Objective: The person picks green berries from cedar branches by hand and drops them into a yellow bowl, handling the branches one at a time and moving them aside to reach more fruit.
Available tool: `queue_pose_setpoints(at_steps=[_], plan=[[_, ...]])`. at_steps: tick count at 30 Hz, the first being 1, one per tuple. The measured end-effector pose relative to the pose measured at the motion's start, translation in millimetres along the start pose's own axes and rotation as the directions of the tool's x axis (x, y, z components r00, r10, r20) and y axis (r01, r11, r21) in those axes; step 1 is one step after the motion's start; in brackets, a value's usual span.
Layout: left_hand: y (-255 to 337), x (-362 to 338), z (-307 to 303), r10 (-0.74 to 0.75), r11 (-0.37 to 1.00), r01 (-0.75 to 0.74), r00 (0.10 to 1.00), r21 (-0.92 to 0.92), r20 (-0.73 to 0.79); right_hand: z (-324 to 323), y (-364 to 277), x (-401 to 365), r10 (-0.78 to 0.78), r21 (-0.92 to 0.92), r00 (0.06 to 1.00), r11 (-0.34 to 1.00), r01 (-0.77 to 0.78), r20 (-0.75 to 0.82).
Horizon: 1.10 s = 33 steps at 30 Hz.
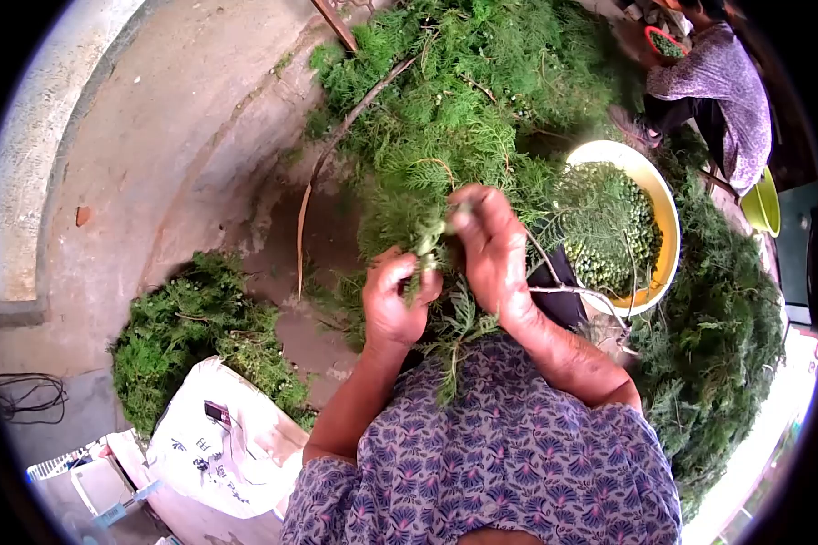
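Observation:
My left hand (398, 295) is closed around a leafy evergreen branch (429, 238), held up in front of my chest. Close beside it on the right, my right hand (495, 250) is in a pinch at the branch's upper part. Whatever lies between its fingertips is too blurred to make out. A loose evergreen sprig (454, 350) hangs below my hands, against my patterned shirt. Just right of my right hand stands a yellow-lined white bucket (669, 241) holding many small green cones (609, 263), with a feathery sprig on top.
A large heap of cut evergreen branches (482, 100) lies ahead, with a bare stick (336, 136) at its left. More cut greenery (186, 322) lies left, beside a white sack (218, 445). At upper right a co-worker (723, 91) sits near a red-rimmed basket (665, 43).

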<state>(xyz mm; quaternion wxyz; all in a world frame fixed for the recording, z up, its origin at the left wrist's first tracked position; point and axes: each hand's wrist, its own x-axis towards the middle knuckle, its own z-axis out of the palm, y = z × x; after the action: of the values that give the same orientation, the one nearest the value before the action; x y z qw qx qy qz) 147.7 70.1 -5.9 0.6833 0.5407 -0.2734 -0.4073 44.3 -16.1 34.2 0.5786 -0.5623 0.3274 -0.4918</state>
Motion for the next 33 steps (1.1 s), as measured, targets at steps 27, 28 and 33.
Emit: queue_pose_setpoints(at_steps=[27,28,33], plan=[[3,-11,-10,0.306,0.931,-0.338,0.928,0.136,0.211,-41,-14,27,0.446,0.511,0.832,0.657,-0.554,0.329],[-4,-10,-13,0.248,0.964,-0.258,0.957,0.056,0.151,-41,0,26,0.452,0.5,0.802,0.628,-0.597,0.39],[2,-1,-19,0.304,0.839,-0.42,0.889,0.346,0.342,-31,-11,12,0.571,0.191,0.63,0.643,-0.742,0.526]])
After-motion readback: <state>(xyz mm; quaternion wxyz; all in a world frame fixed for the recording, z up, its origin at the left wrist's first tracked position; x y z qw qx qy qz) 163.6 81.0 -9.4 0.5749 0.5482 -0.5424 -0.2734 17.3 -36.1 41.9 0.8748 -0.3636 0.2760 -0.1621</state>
